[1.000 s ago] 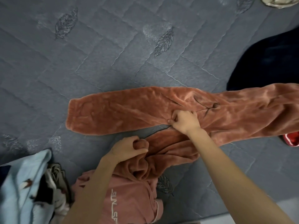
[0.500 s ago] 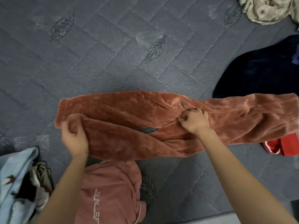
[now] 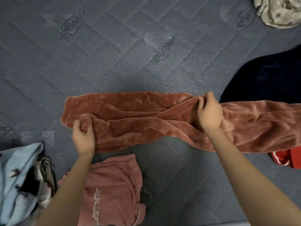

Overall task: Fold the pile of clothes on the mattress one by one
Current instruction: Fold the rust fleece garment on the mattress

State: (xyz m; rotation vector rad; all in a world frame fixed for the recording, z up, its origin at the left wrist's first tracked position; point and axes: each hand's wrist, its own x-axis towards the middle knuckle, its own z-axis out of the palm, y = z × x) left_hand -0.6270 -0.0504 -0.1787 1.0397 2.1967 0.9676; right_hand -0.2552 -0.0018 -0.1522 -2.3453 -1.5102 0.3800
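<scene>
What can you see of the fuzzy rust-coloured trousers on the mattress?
The rust-coloured trousers look like plush fleece. They lie lengthwise across the grey quilted mattress, one leg laid over the other. The left hand grips the upper leg's cuff; the right hand pinches fabric where the legs meet. The waist end runs off frame, over a red garment.

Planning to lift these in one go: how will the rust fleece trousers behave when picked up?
Probably floppy: the rust fleece trousers bunch and crease where the left hand grips them. Likely not slippery: their surface looks plush.

Near leg (image 3: 146, 128) now atop far leg (image 3: 122, 103)
</scene>
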